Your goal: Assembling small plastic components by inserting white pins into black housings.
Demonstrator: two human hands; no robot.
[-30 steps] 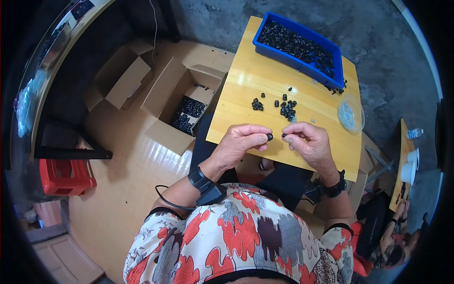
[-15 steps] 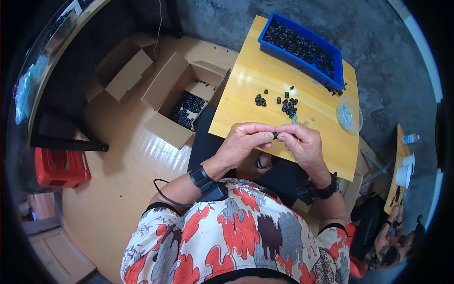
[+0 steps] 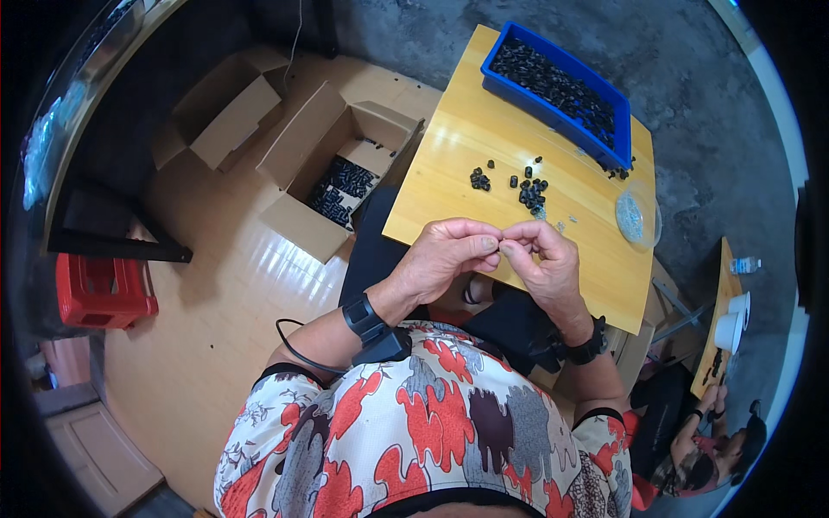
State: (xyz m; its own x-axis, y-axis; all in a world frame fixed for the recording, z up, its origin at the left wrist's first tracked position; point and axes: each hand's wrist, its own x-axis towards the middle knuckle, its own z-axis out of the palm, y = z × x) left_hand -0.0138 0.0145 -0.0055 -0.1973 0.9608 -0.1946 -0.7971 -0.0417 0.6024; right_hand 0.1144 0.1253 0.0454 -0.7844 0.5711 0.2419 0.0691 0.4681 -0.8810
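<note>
Above the near edge of the yellow wooden table, my left hand and my right hand meet with their fingertips pinched together. Whatever sits between the fingers is hidden. Just beyond them lies a loose cluster of small black cylindrical parts, with a smaller group of black parts to its left. Several tiny clear pieces are scattered at the cluster's near side. A blue bin full of black parts stands at the table's far side. At the right edge is a clear plastic tub holding tiny pale pieces.
On the floor to the left, an open cardboard box contains many black parts; another open carton is behind it. A red stool stands farther left. At right, a person sits by a narrow table with white bowls and a bottle.
A small black part showed between my fingertips before; now it is out of sight. My hands remain together at the table's edge, and the view has shifted slightly.
</note>
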